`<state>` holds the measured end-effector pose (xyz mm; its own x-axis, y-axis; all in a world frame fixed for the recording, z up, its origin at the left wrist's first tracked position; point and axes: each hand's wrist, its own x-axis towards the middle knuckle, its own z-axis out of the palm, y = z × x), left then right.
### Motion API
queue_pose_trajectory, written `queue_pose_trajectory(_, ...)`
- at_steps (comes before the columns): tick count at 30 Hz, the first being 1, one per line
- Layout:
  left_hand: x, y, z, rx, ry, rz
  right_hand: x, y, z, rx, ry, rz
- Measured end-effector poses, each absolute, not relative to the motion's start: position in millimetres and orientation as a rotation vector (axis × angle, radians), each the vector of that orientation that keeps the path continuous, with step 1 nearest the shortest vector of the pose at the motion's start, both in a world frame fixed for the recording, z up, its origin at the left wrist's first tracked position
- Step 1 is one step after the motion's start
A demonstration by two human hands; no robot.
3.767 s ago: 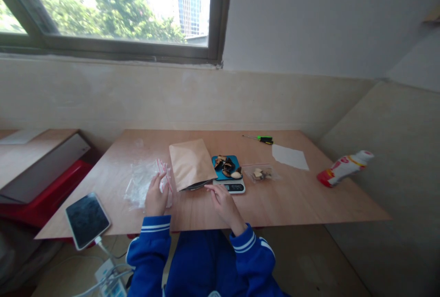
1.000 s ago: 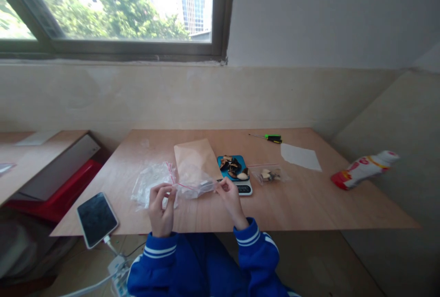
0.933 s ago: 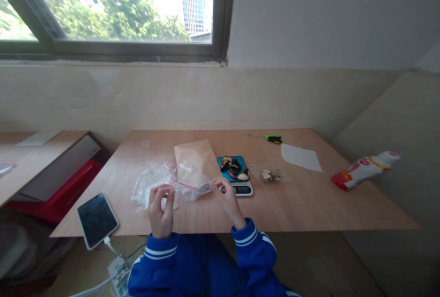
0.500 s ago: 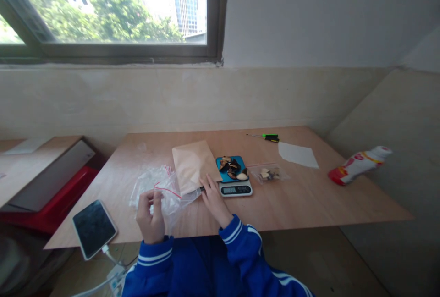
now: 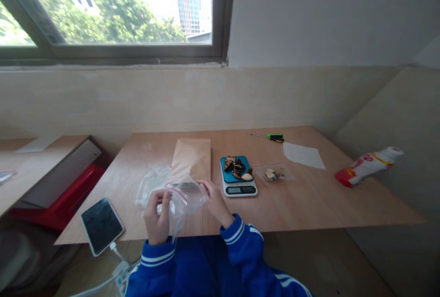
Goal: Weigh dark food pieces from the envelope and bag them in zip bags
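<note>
A royal-blue tracksuit jacket point(image 5: 195, 272) — white double stripes ring the cuff of the left sleeve point(image 5: 154, 265) at seven o'clock and the right sleeve point(image 5: 240, 246) at six; the left hand point(image 5: 157, 217) and right hand point(image 5: 216, 203) are bare.

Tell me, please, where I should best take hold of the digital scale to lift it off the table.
Grip the scale by the left and right sides of its white base, coming from the near side, where the display faces you. Keep it level and off the blue tray, since the dark pieces lying loose there could slide off.
</note>
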<state>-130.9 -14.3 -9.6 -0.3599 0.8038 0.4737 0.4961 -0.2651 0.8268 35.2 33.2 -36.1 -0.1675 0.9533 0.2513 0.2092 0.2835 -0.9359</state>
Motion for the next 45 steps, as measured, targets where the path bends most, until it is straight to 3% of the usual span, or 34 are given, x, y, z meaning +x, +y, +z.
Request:
queue_pose_trajectory(5, -101, -7, -13, 1.774, 1.575, 1.555, 69, 14, -10, -1.099, -1.419, 1.285)
queue_pose_trajectory(12, -58, 4, -26, 1.724, 1.645, 1.490, 109, 22, -17, -1.280, -1.385, 1.081)
queue_pose_trajectory(19, -50, 10, -19, 1.583, 1.874, 1.639, 157, 17, -15, -1.206, -1.277, 1.190)
queue_pose_trajectory(27, -64, 18, -12, 1.729, 1.837, 1.891, 209, 11, -25, -1.400, -1.178, 0.800)
queue_pose_trajectory(33, -48, 24, -23, 1.653, 1.675, 1.763, 216, 22, -54, -1.500, -1.323, 0.556)
queue_pose_trajectory(38, -31, 29, -28, 1.535, 1.908, 1.632, 207, 48, -70, -1.533, -1.589, 0.277)
queue_pose_trajectory(45, -21, 29, -24, 1.484, 1.967, 1.743, 195, 72, -77, -1.662, -1.720, 0.135)
